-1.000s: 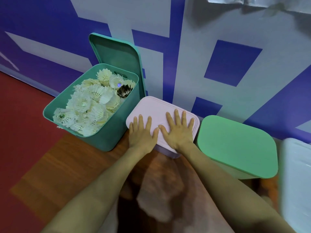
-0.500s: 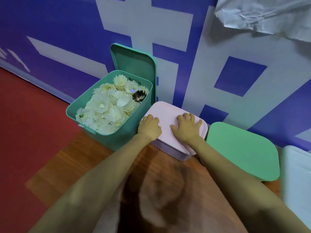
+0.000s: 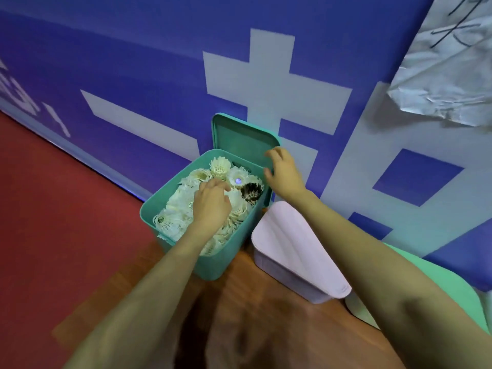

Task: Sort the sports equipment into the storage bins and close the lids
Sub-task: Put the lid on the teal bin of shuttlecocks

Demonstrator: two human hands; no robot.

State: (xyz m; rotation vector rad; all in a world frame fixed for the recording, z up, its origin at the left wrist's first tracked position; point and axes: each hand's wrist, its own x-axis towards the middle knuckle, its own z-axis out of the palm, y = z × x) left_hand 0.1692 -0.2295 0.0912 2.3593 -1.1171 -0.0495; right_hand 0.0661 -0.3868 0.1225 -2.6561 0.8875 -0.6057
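Shuttlecocks (image 3: pixel 183 206) fill the open teal bin (image 3: pixel 213 265) on the floor; its lid (image 3: pixel 239 137) stands upright behind it against the wall. The left hand (image 3: pixel 211 206) rests on the pile, fingers bent down; whether it grips one cannot be determined. The right hand (image 3: pixel 283 173) is at the lid's right edge, thumb and fingers spread apart, gripping nothing. The closed pink bin (image 3: pixel 287 251) stands just beside the teal bin.

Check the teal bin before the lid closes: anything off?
Yes. The shuttlecocks are heaped above the bin rim, and some poke over its near left edge, so the lid, propped against the wall, may not seat. One dark shuttlecock sits among the white ones.
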